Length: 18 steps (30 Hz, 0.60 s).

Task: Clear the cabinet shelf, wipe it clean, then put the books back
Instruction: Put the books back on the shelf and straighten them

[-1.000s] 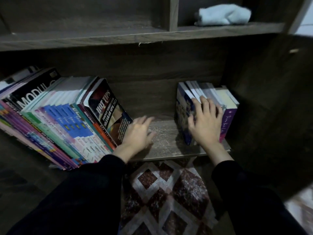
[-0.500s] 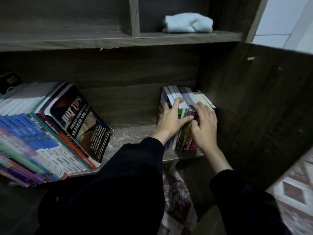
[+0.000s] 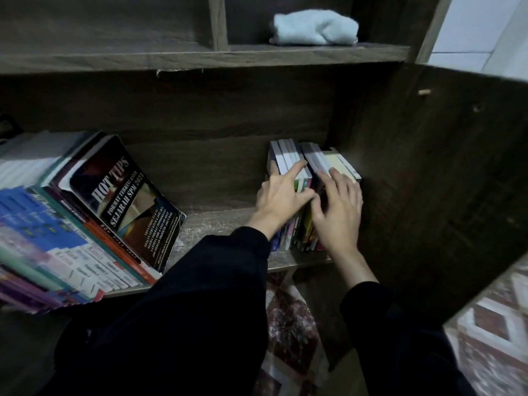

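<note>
A small row of upright books (image 3: 288, 155) stands at the right end of the wooden shelf (image 3: 217, 224), against the cabinet's side wall. My left hand (image 3: 281, 195) grips the left few books, fingers round their far side, index over the top and thumb in a gap in the middle of the row. My right hand (image 3: 337, 207) lies flat on the spines and top edges of the right-hand books (image 3: 334, 161). A larger batch of books (image 3: 85, 238) leans to the left at the shelf's left end, with a "HOT TIPS" book (image 3: 123, 195) outermost.
A light blue cloth (image 3: 314, 27) lies bunched on the shelf above. The dusty middle stretch of the shelf board lies between the two groups of books. The dark cabinet side panel (image 3: 428, 181) is close on the right. A patterned rug (image 3: 288, 324) covers the floor below.
My left hand moved from the bare shelf board across to the right-hand books and took hold of them. A gap has opened in the row. The view shifted to the right.
</note>
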Each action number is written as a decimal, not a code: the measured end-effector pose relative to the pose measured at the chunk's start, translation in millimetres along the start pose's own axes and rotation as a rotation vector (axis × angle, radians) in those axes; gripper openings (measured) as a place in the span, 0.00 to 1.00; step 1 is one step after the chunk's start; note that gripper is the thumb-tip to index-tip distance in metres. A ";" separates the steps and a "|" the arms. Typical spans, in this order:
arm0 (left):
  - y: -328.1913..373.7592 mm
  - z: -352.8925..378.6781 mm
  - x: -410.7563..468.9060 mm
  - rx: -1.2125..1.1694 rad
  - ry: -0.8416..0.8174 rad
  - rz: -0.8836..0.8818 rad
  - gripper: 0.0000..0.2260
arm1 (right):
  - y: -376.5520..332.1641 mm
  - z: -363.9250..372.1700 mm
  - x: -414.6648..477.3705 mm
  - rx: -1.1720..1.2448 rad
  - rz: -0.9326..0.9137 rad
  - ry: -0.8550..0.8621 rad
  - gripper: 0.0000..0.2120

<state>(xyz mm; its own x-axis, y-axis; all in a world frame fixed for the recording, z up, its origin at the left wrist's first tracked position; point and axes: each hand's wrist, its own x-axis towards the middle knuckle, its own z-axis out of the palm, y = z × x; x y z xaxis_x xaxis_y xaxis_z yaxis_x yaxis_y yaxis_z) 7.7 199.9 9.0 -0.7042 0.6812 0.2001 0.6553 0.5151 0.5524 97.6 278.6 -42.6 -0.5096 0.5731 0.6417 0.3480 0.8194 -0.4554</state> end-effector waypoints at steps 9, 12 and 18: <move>0.4 -2.9 2.0 -0.026 0.161 -0.120 0.27 | -3.9 4.9 -1.6 0.053 0.077 -0.040 0.22; -14.2 -12.5 -4.4 -0.051 0.217 -0.165 0.28 | -6.6 6.4 -1.7 0.049 0.075 -0.021 0.22; -55.1 -37.0 -20.7 -0.163 0.345 -0.299 0.27 | -8.0 9.3 -2.6 0.037 0.061 -0.008 0.22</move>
<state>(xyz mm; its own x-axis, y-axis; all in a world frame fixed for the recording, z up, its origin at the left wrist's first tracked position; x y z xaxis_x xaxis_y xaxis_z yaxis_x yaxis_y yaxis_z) -23.9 138.2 4.4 -0.9227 0.2892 0.2548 0.3785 0.5548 0.7409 88.8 270.5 -46.4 -0.4950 0.6217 0.6070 0.3492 0.7820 -0.5162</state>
